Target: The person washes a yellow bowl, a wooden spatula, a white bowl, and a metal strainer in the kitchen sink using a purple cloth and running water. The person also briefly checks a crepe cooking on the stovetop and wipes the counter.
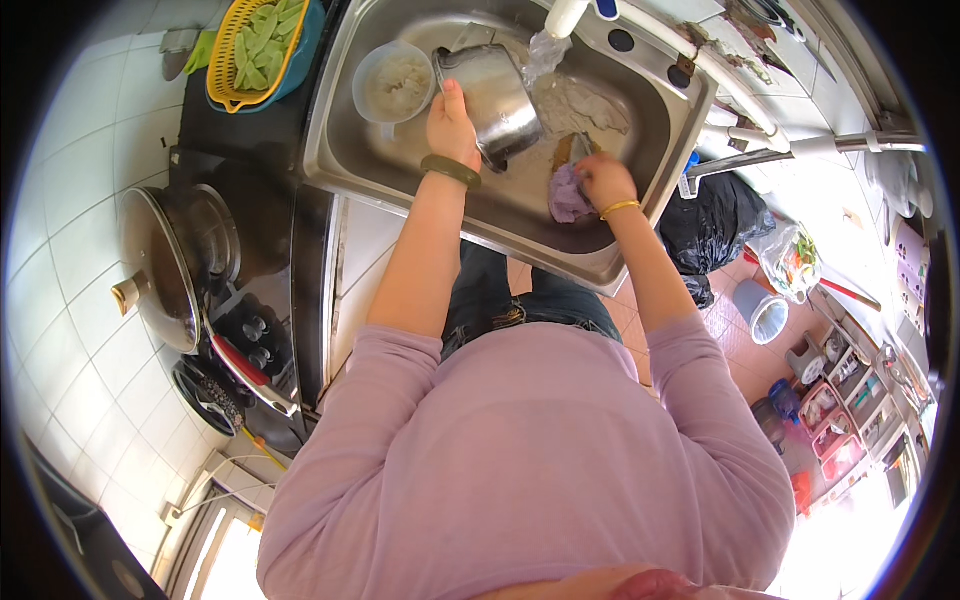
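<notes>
My left hand (453, 129) grips a stainless steel pot (491, 97), tilted on its side over the steel sink (420, 169). Water runs from the white faucet (566, 16) just right of the pot. Lower right in the sink, my right hand (606, 182) holds a crumpled purple cloth (568, 196). Beside its fingers are a brownish piece and something metallic, too unclear to name. A translucent plastic strainer or bowl (392, 81) with pale, soft-looking contents stands left of the pot. Water and a pale, wrinkled thing (592, 111) lie on the sink's floor.
Left of the sink, a yellow basket (217, 67) of flat green beans sits in a blue one on the black counter. A lidded pan (161, 270) with a red handle rests on the stove. Black plastic bags (712, 217) and a small bin (761, 311) stand at right.
</notes>
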### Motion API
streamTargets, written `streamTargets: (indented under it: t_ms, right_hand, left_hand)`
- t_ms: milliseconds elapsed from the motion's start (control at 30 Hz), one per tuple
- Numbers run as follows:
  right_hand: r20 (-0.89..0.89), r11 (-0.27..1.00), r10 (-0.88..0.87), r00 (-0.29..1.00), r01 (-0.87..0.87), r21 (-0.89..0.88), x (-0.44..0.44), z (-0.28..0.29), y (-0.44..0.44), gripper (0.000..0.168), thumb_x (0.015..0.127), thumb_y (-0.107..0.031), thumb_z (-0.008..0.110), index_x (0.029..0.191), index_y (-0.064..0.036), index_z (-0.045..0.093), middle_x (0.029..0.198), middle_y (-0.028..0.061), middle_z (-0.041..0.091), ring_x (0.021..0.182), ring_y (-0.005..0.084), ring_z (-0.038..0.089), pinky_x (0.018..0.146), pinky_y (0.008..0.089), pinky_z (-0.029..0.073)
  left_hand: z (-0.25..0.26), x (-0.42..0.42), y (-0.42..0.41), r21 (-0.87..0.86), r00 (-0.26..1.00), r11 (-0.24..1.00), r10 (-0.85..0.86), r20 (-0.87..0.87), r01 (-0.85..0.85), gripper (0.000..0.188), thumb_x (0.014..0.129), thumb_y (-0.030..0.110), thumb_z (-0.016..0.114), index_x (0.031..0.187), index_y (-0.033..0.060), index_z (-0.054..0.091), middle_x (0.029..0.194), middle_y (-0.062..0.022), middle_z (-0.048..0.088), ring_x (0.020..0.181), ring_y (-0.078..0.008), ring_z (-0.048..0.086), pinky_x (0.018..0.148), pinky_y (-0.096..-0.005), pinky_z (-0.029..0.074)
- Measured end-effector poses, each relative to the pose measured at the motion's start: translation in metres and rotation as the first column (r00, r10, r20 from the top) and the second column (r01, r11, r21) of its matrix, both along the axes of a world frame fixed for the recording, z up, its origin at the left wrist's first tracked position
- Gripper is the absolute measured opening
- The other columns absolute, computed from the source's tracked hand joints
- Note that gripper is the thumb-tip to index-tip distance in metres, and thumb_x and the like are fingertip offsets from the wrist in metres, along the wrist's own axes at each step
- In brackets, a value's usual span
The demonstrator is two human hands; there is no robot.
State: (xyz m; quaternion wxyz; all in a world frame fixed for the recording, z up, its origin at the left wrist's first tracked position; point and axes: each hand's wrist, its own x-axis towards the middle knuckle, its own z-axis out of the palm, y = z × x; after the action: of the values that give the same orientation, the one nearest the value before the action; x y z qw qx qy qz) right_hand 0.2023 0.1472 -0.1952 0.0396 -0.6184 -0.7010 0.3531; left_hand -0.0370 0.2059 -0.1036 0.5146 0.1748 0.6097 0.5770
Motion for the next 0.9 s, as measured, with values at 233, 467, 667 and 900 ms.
streamTargets:
  t_ms: [233, 467, 667, 900]
  right_hand:
    - [-0.397, 0.841, 0.142, 0.907, 0.101, 0.532, -0.067, 0.147, 0.037, 0.028, 0.081, -0.012, 0.062, 0.109, -0.009, 0.063, 0.099, 0.0115, 0.064, 0.093, 0.0307, 0.06, 0.083, 0.042, 0.048]
    - [-0.358, 0.889, 0.094, 0.929, 0.083, 0.449, -0.116, 0.129, 0.081, 0.039, 0.088, -0.022, 0.054, 0.125, -0.009, 0.053, 0.105, 0.0165, 0.064, 0.096, 0.0345, 0.06, 0.089, 0.0431, 0.046]
    - [-0.687, 0.87, -0.349, 0.638, -0.051, -0.49, -0.08, 0.093, 0.156, 0.032, 0.095, -0.028, 0.049, 0.117, -0.008, 0.06, 0.104, 0.0091, 0.067, 0.097, 0.0194, 0.062, 0.089, 0.0328, 0.048]
    - [-0.506, 0.505, -0.863, -0.005, 0.017, -0.863, -0.059, 0.036, 0.117, 0.035, 0.095, -0.027, 0.048, 0.118, -0.003, 0.059, 0.111, 0.0056, 0.065, 0.097, 0.0173, 0.061, 0.084, 0.0288, 0.048]
  left_hand:
    - [-0.019, 0.0, -0.016, 0.08, 0.927, 0.974, -0.174, -0.332, 0.211, 0.043, 0.097, 0.041, 0.047, 0.09, 0.0013, 0.062, 0.083, -0.0073, 0.061, 0.078, -0.0176, 0.054, 0.073, -0.0317, 0.044]
    - [0.021, -0.001, -0.021, -0.095, 0.724, 0.937, -0.322, -0.61, 0.336, 0.042, 0.097, 0.036, 0.048, 0.085, -0.001, 0.063, 0.07, -0.0132, 0.062, 0.065, -0.0212, 0.055, 0.065, -0.0349, 0.045]
    - [0.061, -0.008, -0.025, -0.007, 0.949, 0.958, -0.285, -0.134, 0.287, 0.035, 0.096, 0.032, 0.053, 0.087, -0.0002, 0.063, 0.077, 0.0005, 0.059, 0.071, -0.0088, 0.05, 0.066, -0.0249, 0.043]
    - [0.06, -0.006, -0.023, 0.019, 0.99, 0.991, -0.135, -0.041, 0.135, 0.035, 0.097, 0.033, 0.052, 0.091, -0.0001, 0.062, 0.089, -0.0031, 0.061, 0.082, -0.0116, 0.055, 0.072, -0.0268, 0.046]
